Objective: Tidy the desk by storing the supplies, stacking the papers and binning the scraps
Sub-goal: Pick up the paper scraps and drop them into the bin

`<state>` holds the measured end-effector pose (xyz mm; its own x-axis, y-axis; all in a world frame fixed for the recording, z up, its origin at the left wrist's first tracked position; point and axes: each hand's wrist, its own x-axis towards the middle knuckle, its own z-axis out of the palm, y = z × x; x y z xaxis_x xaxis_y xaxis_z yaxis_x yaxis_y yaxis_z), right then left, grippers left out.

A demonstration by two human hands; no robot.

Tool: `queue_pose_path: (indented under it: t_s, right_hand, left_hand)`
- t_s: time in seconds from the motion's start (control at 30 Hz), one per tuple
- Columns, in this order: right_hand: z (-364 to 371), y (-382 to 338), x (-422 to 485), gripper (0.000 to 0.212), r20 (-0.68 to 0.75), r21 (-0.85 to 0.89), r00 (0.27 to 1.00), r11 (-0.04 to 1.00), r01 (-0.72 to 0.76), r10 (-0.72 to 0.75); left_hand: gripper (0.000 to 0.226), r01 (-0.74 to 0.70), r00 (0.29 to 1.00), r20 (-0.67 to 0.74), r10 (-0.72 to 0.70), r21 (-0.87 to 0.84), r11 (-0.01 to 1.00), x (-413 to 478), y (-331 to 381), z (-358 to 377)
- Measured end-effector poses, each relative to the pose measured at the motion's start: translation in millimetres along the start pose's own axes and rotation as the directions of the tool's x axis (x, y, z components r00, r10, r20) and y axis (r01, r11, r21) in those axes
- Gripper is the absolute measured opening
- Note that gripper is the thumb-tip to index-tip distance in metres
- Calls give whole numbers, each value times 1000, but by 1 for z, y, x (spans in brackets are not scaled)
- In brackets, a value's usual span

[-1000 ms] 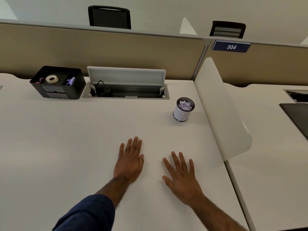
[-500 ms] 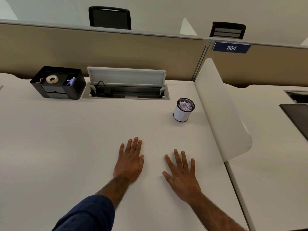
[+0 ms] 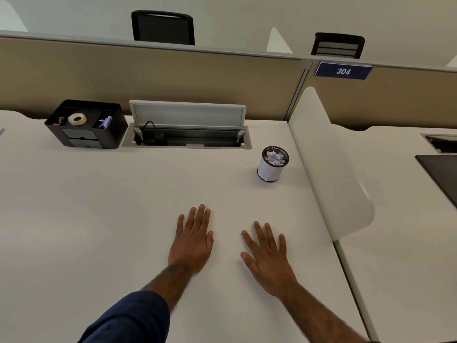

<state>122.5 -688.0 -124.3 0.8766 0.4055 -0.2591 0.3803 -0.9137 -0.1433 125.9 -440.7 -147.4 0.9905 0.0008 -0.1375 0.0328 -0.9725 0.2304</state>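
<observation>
Black organiser [image 3: 108, 134] holds supplies [image 3: 77, 119], bin [image 3: 268, 172] holds scraps [image 3: 275, 158]. Left hand [image 3: 191, 241] and right hand [image 3: 268, 258] lie flat on the worktop [image 3: 99, 219], empty. Tidying looks done.

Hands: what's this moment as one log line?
left hand: flat on desk | right hand: flat on desk | scraps: in cup

I count two hands on my feed, the left hand [image 3: 191, 243] and the right hand [image 3: 268, 258]; one black organiser [image 3: 111, 137]; one roll of tape [image 3: 77, 119]; one white bin [image 3: 269, 170], its paper scraps [image 3: 274, 158] too crumpled to number; one cable hatch [image 3: 188, 141]; one divider [image 3: 329, 169]; two desks, the near desk [image 3: 99, 219] and the neighbouring desk [image 3: 408, 256]; two chair backs, the left chair back [image 3: 163, 28] and the right chair back [image 3: 337, 45]; one numbered sign [image 3: 343, 71].
</observation>
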Motion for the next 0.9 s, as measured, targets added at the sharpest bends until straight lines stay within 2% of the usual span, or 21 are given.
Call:
queue_pose_path:
  t_s: [0.17, 0.33, 0.43, 0.5, 0.57, 0.6, 0.63, 0.67, 0.7, 0.73, 0.8, 0.9]
  right_hand:
    - [0, -7, 2, 69, -96, -170, 995, 985, 3, -20]
    - [-7, -19, 9, 74, -90, -229, 994, 973, 42, -64]
    - [-14, -24, 14, 68, -102, -105, 995, 995, 5, -15]
    - [-19, -19, 27, 55, -91, 204, 995, 979, -26, 46]
    - [-34, -16, 40, 39, -74, 583, 980, 805, -108, 185]
    - [-45, -14, 45, 33, -35, 742, 952, 646, -180, 305]
    - [-56, -12, 49, 28, 59, 864, 910, 436, -252, 410]
    - [-64, -8, 53, 24, 190, 926, 872, 212, -311, 452]
    - [-72, -4, 55, 21, 311, 934, 848, 31, -357, 429]
    - [-78, 0, 56, 19, 402, 912, 834, -84, -401, 378]
    - [-89, 8, 57, 15, 508, 861, 812, -194, -470, 287]
    - [-97, 18, 63, 19, 554, 822, 807, -285, -493, 202]
  left_hand:
    - [66, -1, 1000, 8, 1, 15, 1000, 1, 0, 0]
    - [69, -9, 1000, -20, 9, -4, 1000, 0, -1, 3]
    - [69, -14, 1000, -25, 14, -7, 1000, 0, -1, 2]
    - [69, -15, 1000, -27, 15, -16, 1000, 0, 0, 1]
    - [69, -15, 1000, -26, 15, -12, 1000, 0, 0, 1]
    - [69, -16, 1000, -21, 16, -10, 1000, 0, -1, 0]
    - [68, -16, 1000, -22, 16, -12, 1000, 0, -1, 0]
    - [68, -15, 1000, -26, 14, -17, 1000, 0, -1, 0]
    - [67, -16, 999, -32, 15, -22, 1000, 0, -1, 1]
    - [67, -18, 999, -32, 17, -24, 1000, 0, -1, 1]
    - [67, -22, 999, -29, 21, -25, 999, -1, -1, 1]
    - [66, -25, 999, -44, 24, -27, 999, -1, -1, 1]
